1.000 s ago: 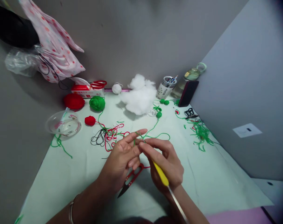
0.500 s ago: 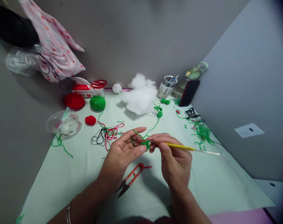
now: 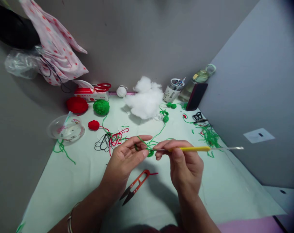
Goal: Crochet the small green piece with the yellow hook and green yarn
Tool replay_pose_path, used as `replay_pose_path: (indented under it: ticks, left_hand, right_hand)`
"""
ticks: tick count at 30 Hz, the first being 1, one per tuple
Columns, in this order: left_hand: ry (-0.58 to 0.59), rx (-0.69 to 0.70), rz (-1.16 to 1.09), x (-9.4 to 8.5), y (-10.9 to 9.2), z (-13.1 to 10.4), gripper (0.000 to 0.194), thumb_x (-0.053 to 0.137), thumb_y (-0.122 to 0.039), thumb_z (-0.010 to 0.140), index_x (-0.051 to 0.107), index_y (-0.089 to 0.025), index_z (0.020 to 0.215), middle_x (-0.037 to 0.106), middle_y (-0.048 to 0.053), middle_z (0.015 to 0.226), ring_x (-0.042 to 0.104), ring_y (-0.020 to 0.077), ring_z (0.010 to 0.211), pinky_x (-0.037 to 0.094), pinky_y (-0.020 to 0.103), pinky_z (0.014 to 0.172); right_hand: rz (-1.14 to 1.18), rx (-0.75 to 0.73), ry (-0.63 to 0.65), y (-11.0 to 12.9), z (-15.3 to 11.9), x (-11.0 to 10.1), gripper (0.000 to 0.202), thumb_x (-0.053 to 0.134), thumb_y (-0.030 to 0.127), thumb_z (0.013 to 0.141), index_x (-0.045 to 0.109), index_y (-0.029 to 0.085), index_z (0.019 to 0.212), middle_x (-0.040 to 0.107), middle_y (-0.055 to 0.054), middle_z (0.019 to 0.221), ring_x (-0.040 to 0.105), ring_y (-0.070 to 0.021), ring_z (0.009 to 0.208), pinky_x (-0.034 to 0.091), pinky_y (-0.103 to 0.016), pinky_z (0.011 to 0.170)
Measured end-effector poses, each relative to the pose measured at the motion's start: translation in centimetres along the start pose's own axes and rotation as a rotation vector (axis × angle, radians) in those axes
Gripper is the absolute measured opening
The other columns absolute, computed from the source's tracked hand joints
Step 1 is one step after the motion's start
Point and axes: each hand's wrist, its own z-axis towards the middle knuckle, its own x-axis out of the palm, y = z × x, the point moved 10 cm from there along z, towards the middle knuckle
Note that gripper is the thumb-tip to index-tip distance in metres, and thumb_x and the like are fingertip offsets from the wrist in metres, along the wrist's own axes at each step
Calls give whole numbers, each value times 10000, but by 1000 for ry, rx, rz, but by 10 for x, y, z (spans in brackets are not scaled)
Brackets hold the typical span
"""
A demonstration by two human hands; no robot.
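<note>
Left grip [image 3: 125,157] pinches the green crochet piece [image 3: 150,153], probably light, soft, best edge-held; right grip [image 3: 186,165], just beside, clamps the yellow hook [image 3: 194,149]

On the left, here's the left hand [image 3: 124,158], bare, and its forearm [image 3: 92,204] uncovered too, but look there, low on that arm: a slim bangle [image 3: 69,222], pale and shiny, seemingly two thin bands side by side! Over on the right, the right hand [image 3: 187,166] is bare as well, its forearm [image 3: 195,212] sleeveless as far as it shows. Between them, at the near edge, a dark, reddish sliver [image 3: 169,229], too little to identify.
</note>
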Motion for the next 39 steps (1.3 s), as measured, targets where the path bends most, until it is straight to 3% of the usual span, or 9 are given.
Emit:
replay_pose_path:
  ticks: [7, 15, 17, 19, 22, 27, 30, 35, 39]
  left_hand:
    - [-106, 155, 165, -6, -12, -4, 278, 785, -144, 832, 837, -283, 1068, 717, -6, 876, 679, 146, 876, 546, 259, 865]
    - [-214, 514, 454, -4, -43, -20, 376, 768, -43, 815, 849, -331, 1043, 773, -26, 927, 682, 139, 885, 526, 271, 918]
    - [-204, 402, 319, -6, -33, -15, 360, 800, -84, 816, 844, -333, 1072, 759, -32, 896, 673, 129, 857, 530, 260, 892]
    - [-140, 167, 75, -4, -10, -6, 357, 830, -185, 837, 819, -332, 1163, 724, -33, 852, 659, 119, 813, 535, 241, 817]
    - [-31, -101, -213, 7, 14, 1, 410, 881, -291, 804, 809, -281, 1208, 678, -24, 806, 608, 97, 723, 512, 214, 724]
    - [-45, -40, -201, -3, 2, 8, 300, 897, -265, 772, 860, -247, 1070, 661, -11, 788, 594, 101, 759, 498, 209, 770]
    - [-34, 27, -143, -3, -5, 5, 276, 869, -243, 809, 858, -284, 1082, 666, -17, 804, 596, 102, 790, 492, 205, 792]
    - [43, 30, -103, 10, 0, 0, 328, 856, -225, 842, 830, -315, 1157, 704, -11, 867, 635, 124, 854, 518, 235, 826]
    - [-3, 9, -167, 9, 7, 3, 414, 899, -210, 799, 812, -322, 1189, 703, -29, 853, 645, 115, 839, 524, 231, 829]
  right_hand:
    - [-274, -327, 93, 29, -10, 13, 273, 540, 59, 1026, 728, 199, 1167, 784, -62, 1016, 723, -192, 925, 603, -366, 774]
    - [-462, -418, 156, 31, -15, 24, 269, 552, 99, 1035, 713, 224, 1211, 790, -69, 1019, 751, -197, 921, 637, -363, 753]
    - [-634, -513, 138, 33, -23, 29, 303, 606, 93, 1006, 723, 239, 1245, 780, -79, 1070, 756, -206, 962, 650, -349, 752]
    - [-774, -609, 86, 36, -31, 31, 373, 666, 62, 959, 739, 259, 1267, 763, -86, 1129, 752, -216, 1006, 657, -345, 770]
    - [-725, -578, 28, 36, -28, 24, 363, 654, 71, 965, 758, 278, 1243, 754, -81, 1119, 741, -223, 994, 653, -367, 774]
    - [-202, -184, -63, 16, -2, -2, 231, 581, 148, 1030, 790, 243, 1055, 734, -44, 889, 682, -169, 739, 588, -332, 638]
    - [38, -52, -40, 3, 5, -1, 200, 604, 209, 1036, 798, 248, 1007, 725, -32, 898, 652, -135, 665, 565, -293, 580]
    - [-110, -109, 33, 4, 4, 13, 205, 655, 167, 1006, 817, 285, 1052, 786, -30, 974, 721, -170, 913, 610, -298, 737]
    - [-281, -196, -10, 8, -5, 16, 310, 651, 91, 987, 808, 317, 1130, 772, -22, 1001, 715, -154, 886, 590, -261, 665]
